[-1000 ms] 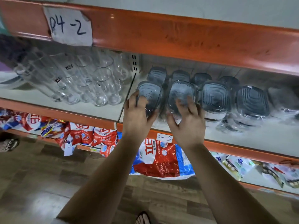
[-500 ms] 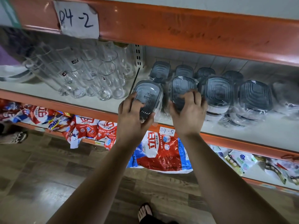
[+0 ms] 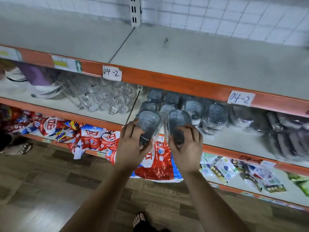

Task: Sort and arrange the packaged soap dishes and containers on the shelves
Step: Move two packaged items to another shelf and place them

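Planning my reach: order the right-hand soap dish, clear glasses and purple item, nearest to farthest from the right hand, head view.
1. soap dish, in the right hand.
2. clear glasses, left, same shelf.
3. purple item, far left.

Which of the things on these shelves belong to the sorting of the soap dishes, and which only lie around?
For the job: left soap dish gripped by the left hand; right soap dish gripped by the right hand; the wrapped soap dishes behind them; the middle shelf.
Just lying about: drinking glasses; red detergent bags; small sachets; 04-2 label.
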Available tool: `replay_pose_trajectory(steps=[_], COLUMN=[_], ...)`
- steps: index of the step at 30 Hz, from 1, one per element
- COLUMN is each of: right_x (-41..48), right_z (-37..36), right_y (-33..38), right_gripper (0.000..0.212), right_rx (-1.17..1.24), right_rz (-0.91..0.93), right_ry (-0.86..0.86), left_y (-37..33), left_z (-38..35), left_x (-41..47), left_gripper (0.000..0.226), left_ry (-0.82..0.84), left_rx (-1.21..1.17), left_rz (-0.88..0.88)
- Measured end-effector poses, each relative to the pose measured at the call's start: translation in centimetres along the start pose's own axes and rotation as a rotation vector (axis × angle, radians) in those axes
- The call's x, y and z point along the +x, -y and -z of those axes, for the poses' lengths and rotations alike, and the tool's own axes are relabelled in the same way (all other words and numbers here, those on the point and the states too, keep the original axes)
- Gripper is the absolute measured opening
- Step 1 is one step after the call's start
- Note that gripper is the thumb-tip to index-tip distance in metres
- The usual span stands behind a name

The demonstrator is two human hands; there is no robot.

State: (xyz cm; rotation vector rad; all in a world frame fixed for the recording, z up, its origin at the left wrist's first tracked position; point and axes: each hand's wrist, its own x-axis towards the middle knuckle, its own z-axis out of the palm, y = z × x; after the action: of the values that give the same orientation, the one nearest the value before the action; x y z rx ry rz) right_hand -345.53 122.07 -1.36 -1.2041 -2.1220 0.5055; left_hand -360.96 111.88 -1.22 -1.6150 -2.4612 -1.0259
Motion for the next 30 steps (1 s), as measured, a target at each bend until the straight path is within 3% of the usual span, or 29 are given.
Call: replay_pose_trajectory(steps=[9,17,30], right_x=[-1.6,1.9,16.5], right_z=[8.3,12.2,7.0], right_y=[3.2,5.2,10.7], right_gripper=[0.037,0.036,0.052], right_rx=[0.041,0.113,-0.053], right_rz=[0.175,0.277,0.208], right_ry=[-0.165,-0.25,-0.015], left_y=[-4.6,-5.5,3.0], left_z=[6.5,10.4,15.0], left_x=[-0.8,3.2,19.5], left_gripper=[0.033,0.035,0.037], left_ry=[-0.1,-0.21,-0.117], left_rx=[-0.093,-0.025,0.001], left_rz=[-0.046,-0.185,-0.197])
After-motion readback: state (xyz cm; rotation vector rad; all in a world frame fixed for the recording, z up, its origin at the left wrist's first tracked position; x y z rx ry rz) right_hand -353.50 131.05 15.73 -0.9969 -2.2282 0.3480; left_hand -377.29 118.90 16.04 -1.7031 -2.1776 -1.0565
